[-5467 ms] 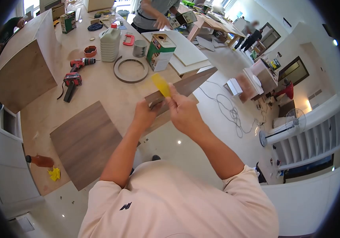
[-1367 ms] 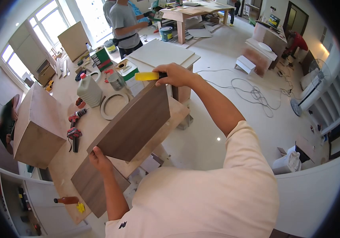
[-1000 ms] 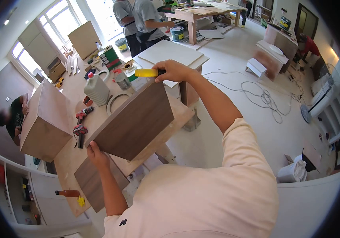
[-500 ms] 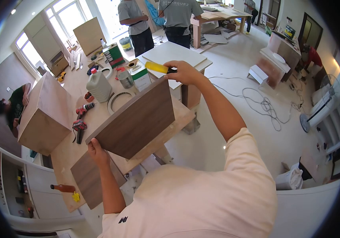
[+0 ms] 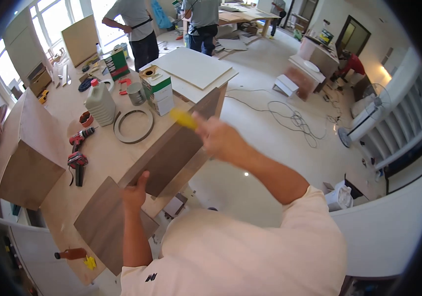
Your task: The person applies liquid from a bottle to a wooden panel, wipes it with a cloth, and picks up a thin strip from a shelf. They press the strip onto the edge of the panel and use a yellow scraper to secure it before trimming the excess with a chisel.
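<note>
A brown wood-grain board (image 5: 169, 165) stands tilted on edge at the side of the workbench. My left hand (image 5: 135, 193) is closed on its near end, thumb up against the long edge. My right hand (image 5: 217, 139), blurred by motion, is closed round a yellow tool (image 5: 183, 118) with a black end and holds it over the board's upper edge. The tool's working part cannot be made out. A second brown panel (image 5: 105, 222) lies flat on the bench beneath my left forearm.
On the plywood bench (image 5: 63, 227) are a roll of edge banding (image 5: 133, 139), a red drill (image 5: 79, 148), a jug (image 5: 100, 103), cans (image 5: 158, 92), a bottle (image 5: 70, 254) and a large box (image 5: 36, 148). Co-workers (image 5: 132, 29) stand beyond; cables (image 5: 290, 121) cross the floor.
The board has come down and closer to the bench edge. My right hand with the yellow tool has moved lower and nearer. My left hand's thumb now points up. The view has turned right.
</note>
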`<control>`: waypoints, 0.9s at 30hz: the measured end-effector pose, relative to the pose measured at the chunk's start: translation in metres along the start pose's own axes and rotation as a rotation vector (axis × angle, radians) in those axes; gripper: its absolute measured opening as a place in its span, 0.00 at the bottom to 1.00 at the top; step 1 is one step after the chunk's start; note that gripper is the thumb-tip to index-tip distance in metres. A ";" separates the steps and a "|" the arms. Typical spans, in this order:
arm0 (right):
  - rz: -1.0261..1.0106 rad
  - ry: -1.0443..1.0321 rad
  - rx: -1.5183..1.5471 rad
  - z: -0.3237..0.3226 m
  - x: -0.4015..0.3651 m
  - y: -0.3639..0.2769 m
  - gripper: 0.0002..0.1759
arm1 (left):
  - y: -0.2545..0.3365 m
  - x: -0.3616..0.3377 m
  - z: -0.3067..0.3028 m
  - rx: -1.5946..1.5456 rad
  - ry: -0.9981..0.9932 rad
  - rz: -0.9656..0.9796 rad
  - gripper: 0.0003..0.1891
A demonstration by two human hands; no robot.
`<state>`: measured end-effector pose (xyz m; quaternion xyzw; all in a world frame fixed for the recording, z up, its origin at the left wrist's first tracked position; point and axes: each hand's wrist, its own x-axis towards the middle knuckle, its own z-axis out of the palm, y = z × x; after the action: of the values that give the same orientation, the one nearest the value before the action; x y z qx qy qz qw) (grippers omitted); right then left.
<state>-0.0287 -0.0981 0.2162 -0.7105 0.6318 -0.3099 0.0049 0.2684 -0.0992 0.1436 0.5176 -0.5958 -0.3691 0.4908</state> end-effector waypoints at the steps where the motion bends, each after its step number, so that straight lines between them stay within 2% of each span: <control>1: 0.000 -0.015 -0.022 0.002 -0.008 -0.015 0.26 | -0.001 0.001 0.000 -0.032 -0.024 0.023 0.15; 2: 0.008 -0.028 -0.040 0.005 -0.014 -0.026 0.26 | -0.003 0.003 -0.002 -0.058 -0.055 0.045 0.14; 6: 0.294 0.105 -0.200 -0.012 0.028 0.049 0.22 | -0.004 0.007 -0.004 -0.165 -0.128 0.178 0.11; 8: 0.265 -0.029 -0.382 -0.025 0.045 0.103 0.22 | -0.004 0.013 -0.003 -0.208 -0.153 0.191 0.10; 10: 0.385 0.131 -0.324 -0.030 0.021 0.118 0.22 | -0.010 0.014 -0.008 -0.236 -0.187 0.202 0.10; 11: 0.412 0.212 -0.300 -0.033 0.033 0.115 0.22 | -0.011 0.019 -0.006 -0.264 -0.185 0.213 0.09; 14: 0.379 0.308 -0.100 -0.047 0.038 0.011 0.23 | -0.016 0.020 -0.009 -0.256 -0.203 0.198 0.09; 15: 0.298 0.256 -0.151 -0.038 0.040 0.012 0.24 | -0.016 0.021 -0.010 -0.242 -0.229 0.204 0.09; 18: 0.246 0.069 -0.275 -0.002 0.034 0.001 0.24 | -0.015 0.021 -0.009 -0.367 -0.229 0.198 0.09; 19: 0.217 0.076 -0.270 0.005 0.029 -0.008 0.25 | -0.013 0.023 -0.009 -0.348 -0.238 0.215 0.09; 21: 0.272 -0.005 -0.191 0.016 0.013 -0.057 0.26 | -0.012 0.022 -0.012 -0.307 -0.250 0.235 0.09; 23: 0.097 0.032 0.012 0.044 -0.023 -0.106 0.30 | -0.016 0.024 -0.014 -0.275 -0.248 0.239 0.10; 25: 0.049 -0.061 0.036 0.058 -0.049 -0.174 0.34 | -0.022 0.025 -0.011 -0.281 -0.248 0.244 0.10; 27: 0.003 0.006 0.057 0.061 -0.052 -0.175 0.35 | -0.023 0.024 -0.012 -0.312 -0.246 0.244 0.11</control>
<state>0.1545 -0.0398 0.2138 -0.7083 0.6238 -0.3297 0.0238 0.2863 -0.1268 0.1294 0.3107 -0.6451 -0.4551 0.5294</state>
